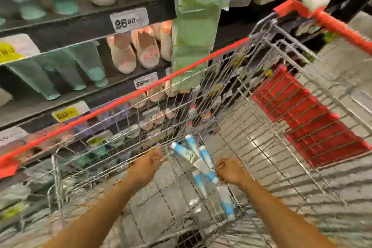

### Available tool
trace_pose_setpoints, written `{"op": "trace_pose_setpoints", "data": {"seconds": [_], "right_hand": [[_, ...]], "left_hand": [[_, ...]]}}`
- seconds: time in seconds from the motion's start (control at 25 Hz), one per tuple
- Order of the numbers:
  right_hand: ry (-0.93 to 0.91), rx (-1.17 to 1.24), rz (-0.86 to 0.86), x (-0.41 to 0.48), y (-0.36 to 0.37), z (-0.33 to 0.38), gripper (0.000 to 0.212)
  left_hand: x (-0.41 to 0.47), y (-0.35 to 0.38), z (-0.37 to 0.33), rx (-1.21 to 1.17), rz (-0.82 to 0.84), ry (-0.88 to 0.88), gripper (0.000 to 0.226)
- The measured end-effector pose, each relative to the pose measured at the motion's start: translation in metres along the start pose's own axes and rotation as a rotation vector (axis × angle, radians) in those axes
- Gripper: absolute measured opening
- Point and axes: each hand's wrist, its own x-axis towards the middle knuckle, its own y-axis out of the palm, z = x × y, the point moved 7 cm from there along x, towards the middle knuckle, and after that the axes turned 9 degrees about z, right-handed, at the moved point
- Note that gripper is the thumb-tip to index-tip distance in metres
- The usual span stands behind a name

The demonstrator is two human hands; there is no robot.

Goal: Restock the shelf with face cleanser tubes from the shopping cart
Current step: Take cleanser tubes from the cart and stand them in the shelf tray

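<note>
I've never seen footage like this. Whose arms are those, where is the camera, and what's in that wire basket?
There is no machine here: a person wears a camera on the head, looking down at their own bare arms. The left hand and right hand reach into a shopping cart with red trim. On its floor lie blue-and-white tubes, face cleanser for restocking. The picture is blurred, so I cannot tell whether either hand holds a tube yet. To the left stand shelves of tubes with price tags.
</note>
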Motion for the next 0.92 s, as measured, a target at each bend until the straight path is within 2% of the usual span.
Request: {"op": "trace_pose_setpoints", "data": {"seconds": [0.16, 0.28, 0.36, 0.4, 0.48, 0.52, 0.6, 0.72, 0.84, 0.92], "right_hand": [[0.080, 0.046, 0.094, 0.057, 0.027, -0.052, 0.016], [0.125, 0.046, 0.127, 0.096, 0.058, -0.091, 0.023], [0.144, 0.030, 0.125, 0.120, 0.081, -0.116, 0.016], [0.169, 0.032, 0.108, 0.131, 0.094, -0.128, 0.020], [0.202, 0.097, 0.144, 0.145, 0.117, -0.150, 0.055], [0.217, 0.151, 0.163, 0.151, 0.129, -0.154, 0.064], [0.222, 0.148, 0.111, 0.166, 0.142, -0.163, 0.069], [0.209, 0.228, -0.028, 0.185, 0.151, -0.174, 0.047], [0.228, 0.276, -0.092, 0.200, 0.159, -0.178, 0.025], [0.257, 0.312, -0.133, 0.203, 0.166, -0.181, 0.020]], "left_hand": [[0.050, 0.021, 0.031, 0.148, -0.019, -0.117, 0.019], [0.081, 0.041, 0.057, 0.155, -0.092, -0.066, 0.009], [0.109, 0.059, 0.076, 0.168, -0.045, -0.050, 0.008], [0.125, 0.066, 0.084, 0.165, -0.029, -0.046, 0.009], [0.155, 0.076, 0.099, 0.180, -0.026, -0.067, 0.017], [0.169, 0.082, 0.106, 0.227, -0.013, -0.079, 0.023], [0.199, 0.093, 0.118, 0.373, 0.023, -0.058, 0.032], [0.235, 0.102, 0.113, 0.531, -0.025, 0.131, 0.034], [0.266, 0.115, 0.107, 0.779, 0.030, 0.280, 0.050], [0.281, 0.125, 0.110, 0.934, 0.106, 0.341, 0.059]]}}
